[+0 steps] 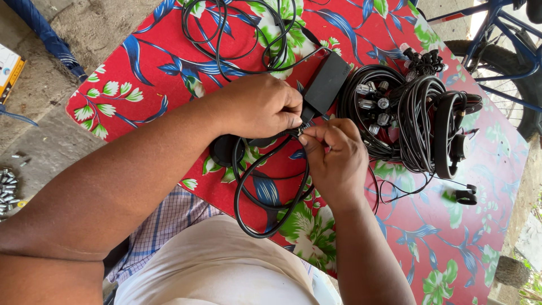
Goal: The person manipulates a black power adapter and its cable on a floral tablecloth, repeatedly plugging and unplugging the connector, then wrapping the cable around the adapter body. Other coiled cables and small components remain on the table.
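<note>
My left hand (pixel 261 105) is closed around a black cable right where it meets a black rectangular power adapter (pixel 327 83). My right hand (pixel 334 153) pinches the same cable with thumb and fingertips, touching the left hand at the cable end. A loop of thick black cable (pixel 257 217) hangs below both hands over the red floral tablecloth (pixel 406 237). A round black disc (pixel 223 149) lies partly hidden under my left wrist.
A big bundle of coiled black cables with metal plugs (pixel 403 116) lies right of the adapter. Loose thin black wires (pixel 226 39) curl at the top. A small black clip (pixel 466 196) sits right. A bicycle (pixel 499 53) stands at top right; metal screws (pixel 7 189) lie on the floor left.
</note>
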